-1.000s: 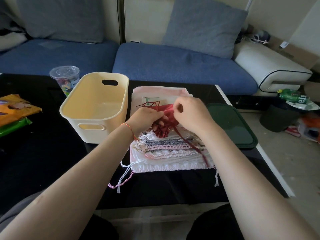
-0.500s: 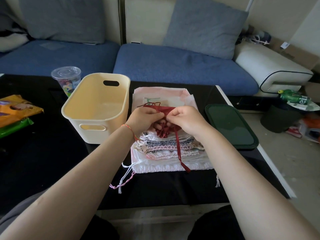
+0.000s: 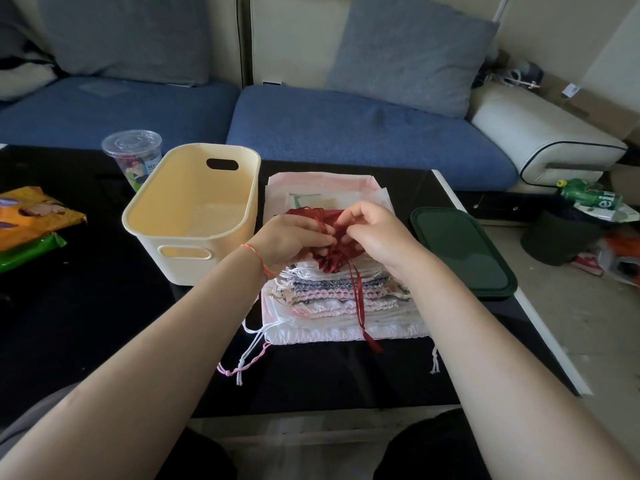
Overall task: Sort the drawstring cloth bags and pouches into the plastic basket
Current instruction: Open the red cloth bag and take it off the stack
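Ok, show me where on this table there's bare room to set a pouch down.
Bare black table lies in front of the cream basket, right of the snack packets. The basket itself looks empty. Crowded: the pouch stack, where both hands work the red pouch, tight between basket and green lid.

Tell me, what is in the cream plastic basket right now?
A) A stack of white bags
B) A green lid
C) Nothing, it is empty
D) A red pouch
C: the cream plastic basket shows only its bare floor, while both hands, left hand and right hand, hold the red pouch over the stack of cloth bags beside it.
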A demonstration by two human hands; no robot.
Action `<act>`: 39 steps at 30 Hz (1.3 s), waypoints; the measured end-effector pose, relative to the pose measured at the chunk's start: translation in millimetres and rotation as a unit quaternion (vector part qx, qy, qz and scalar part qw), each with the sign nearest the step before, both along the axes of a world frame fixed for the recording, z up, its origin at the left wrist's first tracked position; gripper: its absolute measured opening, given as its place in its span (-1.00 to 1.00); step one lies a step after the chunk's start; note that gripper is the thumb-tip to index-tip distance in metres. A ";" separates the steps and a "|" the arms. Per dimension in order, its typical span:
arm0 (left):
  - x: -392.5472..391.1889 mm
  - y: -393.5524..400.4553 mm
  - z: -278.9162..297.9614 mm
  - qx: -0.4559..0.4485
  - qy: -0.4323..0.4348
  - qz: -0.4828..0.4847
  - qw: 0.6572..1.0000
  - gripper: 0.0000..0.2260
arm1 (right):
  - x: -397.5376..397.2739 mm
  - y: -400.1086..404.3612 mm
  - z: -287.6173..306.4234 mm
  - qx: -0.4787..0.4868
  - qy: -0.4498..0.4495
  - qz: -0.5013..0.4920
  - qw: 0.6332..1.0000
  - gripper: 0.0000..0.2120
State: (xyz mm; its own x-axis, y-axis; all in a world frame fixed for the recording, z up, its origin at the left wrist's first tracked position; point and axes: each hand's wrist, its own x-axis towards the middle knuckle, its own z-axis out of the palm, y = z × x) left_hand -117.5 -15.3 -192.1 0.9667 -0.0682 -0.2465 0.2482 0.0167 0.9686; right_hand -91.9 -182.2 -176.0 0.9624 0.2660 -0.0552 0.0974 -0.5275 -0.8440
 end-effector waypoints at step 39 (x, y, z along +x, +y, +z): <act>6.2 -14.4 -31.8 0.311 -0.195 0.104 0.924 -0.91 | 2.8 2.5 -10.8 -0.010 0.094 -0.011 0.996 -0.88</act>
